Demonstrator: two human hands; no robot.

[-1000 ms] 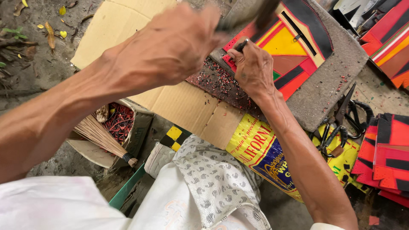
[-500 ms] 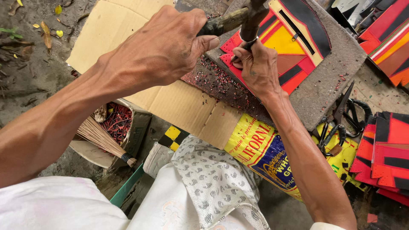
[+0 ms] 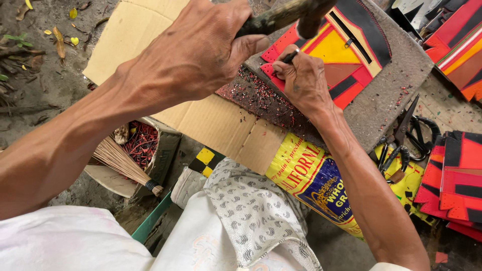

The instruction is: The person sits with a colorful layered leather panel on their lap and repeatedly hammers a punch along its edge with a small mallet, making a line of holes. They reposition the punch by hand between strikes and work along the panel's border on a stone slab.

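My left hand (image 3: 201, 50) is shut on the wooden handle of a hammer (image 3: 286, 15), whose dark head hangs just above my right hand. My right hand (image 3: 304, 80) pinches a small dark metal punch (image 3: 290, 56) upright against the red toothed edge of a red, yellow and black patchwork piece (image 3: 346, 50). That piece lies on a grey felt-covered block (image 3: 391, 95). Many tiny red punched bits are scattered on the block beside my right hand.
A flattened cardboard sheet (image 3: 201, 115) lies under the block's near side. Black scissors (image 3: 406, 135) rest to the right, by stacks of red and black pieces (image 3: 459, 175). A box of red scraps (image 3: 143, 143) with a small broom (image 3: 123, 163) sits at lower left. A yellow-blue sack (image 3: 311, 180) lies in front.
The hammer swung down onto the punch and now sits just above it again. My right hand has kept the punch at the piece's red edge.
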